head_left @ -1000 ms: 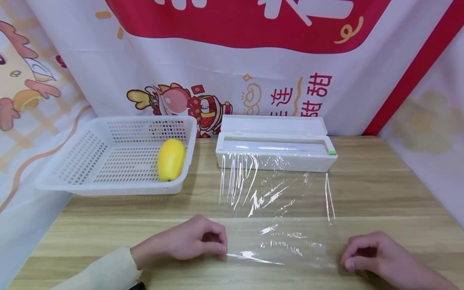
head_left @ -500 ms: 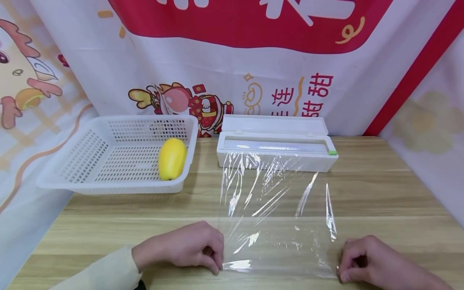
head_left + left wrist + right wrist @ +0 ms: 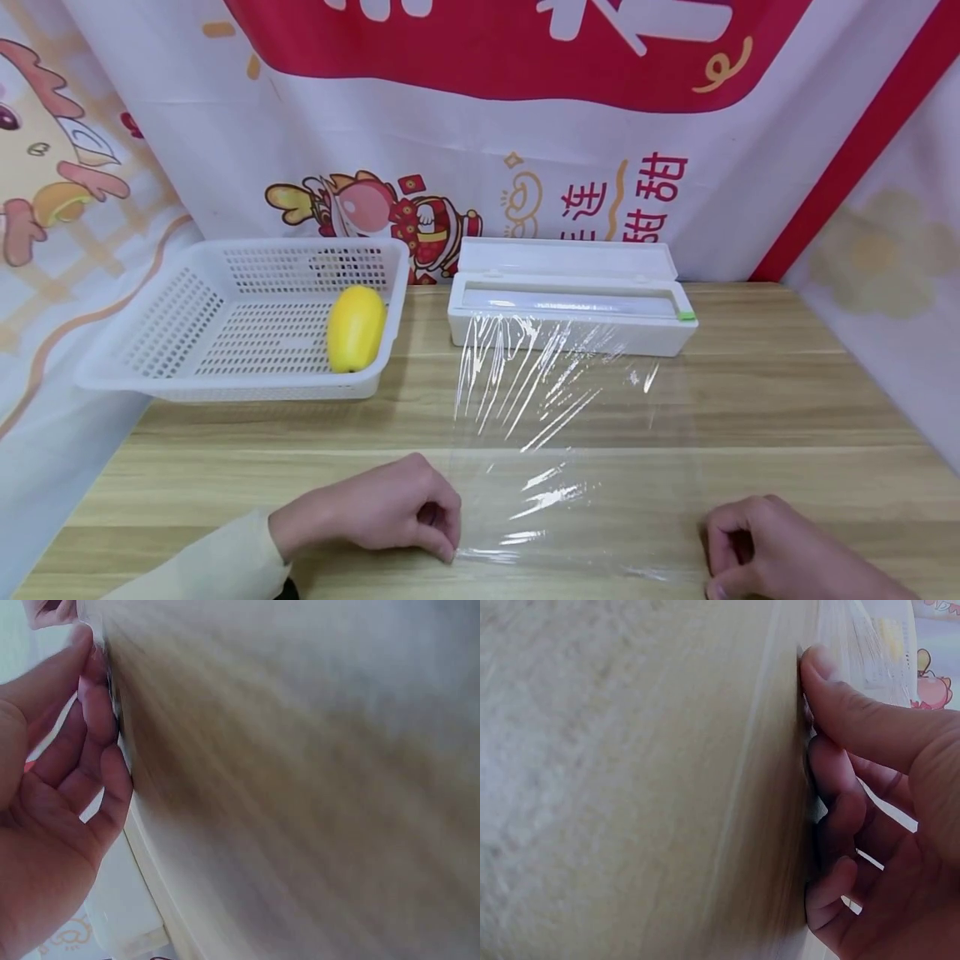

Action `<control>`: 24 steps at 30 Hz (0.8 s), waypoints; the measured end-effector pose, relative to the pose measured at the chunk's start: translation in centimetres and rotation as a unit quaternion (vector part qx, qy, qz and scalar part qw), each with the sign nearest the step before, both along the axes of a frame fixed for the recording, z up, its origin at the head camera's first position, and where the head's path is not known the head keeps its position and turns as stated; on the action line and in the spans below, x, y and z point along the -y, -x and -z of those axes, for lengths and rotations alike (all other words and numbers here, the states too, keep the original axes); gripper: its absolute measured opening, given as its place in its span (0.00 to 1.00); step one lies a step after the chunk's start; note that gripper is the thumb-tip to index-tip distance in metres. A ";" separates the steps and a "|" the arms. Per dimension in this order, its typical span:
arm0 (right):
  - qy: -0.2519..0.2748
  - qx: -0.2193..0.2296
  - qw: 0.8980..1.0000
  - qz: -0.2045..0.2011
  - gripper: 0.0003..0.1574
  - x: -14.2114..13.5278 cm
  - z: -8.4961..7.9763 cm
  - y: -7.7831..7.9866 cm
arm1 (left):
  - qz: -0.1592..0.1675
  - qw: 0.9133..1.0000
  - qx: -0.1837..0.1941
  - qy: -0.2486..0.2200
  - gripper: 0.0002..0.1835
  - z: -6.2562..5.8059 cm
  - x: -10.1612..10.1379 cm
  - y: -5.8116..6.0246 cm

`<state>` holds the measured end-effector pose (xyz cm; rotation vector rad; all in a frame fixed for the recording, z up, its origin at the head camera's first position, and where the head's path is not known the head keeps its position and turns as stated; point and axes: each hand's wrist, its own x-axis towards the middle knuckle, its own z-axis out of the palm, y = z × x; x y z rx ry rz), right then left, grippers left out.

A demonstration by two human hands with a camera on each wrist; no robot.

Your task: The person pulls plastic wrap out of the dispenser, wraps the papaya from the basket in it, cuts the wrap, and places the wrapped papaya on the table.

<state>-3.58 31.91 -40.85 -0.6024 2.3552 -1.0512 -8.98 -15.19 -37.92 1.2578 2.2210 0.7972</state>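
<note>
A sheet of clear cling film stretches from its white dispenser box down over the wooden table. My left hand pinches the near left corner of the film between thumb and curled fingers. In the left wrist view, the thumb meets the index finger close to the tabletop. My right hand is at the near right corner, fingers curled and fingertips at the film's edge. In the right wrist view, its thumb and knuckles lie low against the table, with shiny film beyond the thumb.
A white perforated basket stands at the back left, holding a yellow mango-like fruit. The dispenser's lid is raised, with a green slider at its right end. Printed cloth hangs behind the table.
Both hands have come slightly toward the near edge, drawing the film a little longer and lower. Its creases have shifted. The basket, fruit and box stay in place.
</note>
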 end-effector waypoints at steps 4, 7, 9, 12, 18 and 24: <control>0.012 -0.037 0.999 -0.009 0.17 0.0 0.3 -0.2 | -0.024 1.000 -0.003 0.013 0.10 0.0 -0.1 -0.2; 0.006 -0.024 1.000 -0.008 0.13 0.1 0.2 -0.1 | -0.032 0.999 -0.016 0.024 0.15 0.1 -0.2 -0.2; -0.003 -0.009 1.000 -0.005 0.13 0.1 0.1 0.0 | -0.037 0.999 -0.013 0.025 0.16 0.1 -0.2 -0.3; -0.003 -0.025 1.000 -0.014 0.13 0.2 0.2 0.2 | -0.044 0.999 -0.013 0.018 0.11 0.2 -0.1 -0.2; -0.004 -0.077 0.997 -0.027 0.15 0.4 0.3 0.0 | -0.061 0.997 -0.030 0.029 0.08 0.2 0.0 -0.1; -0.018 -0.069 0.997 -0.025 0.18 0.4 0.2 0.0 | -0.071 0.996 -0.024 0.053 0.14 0.2 0.1 0.0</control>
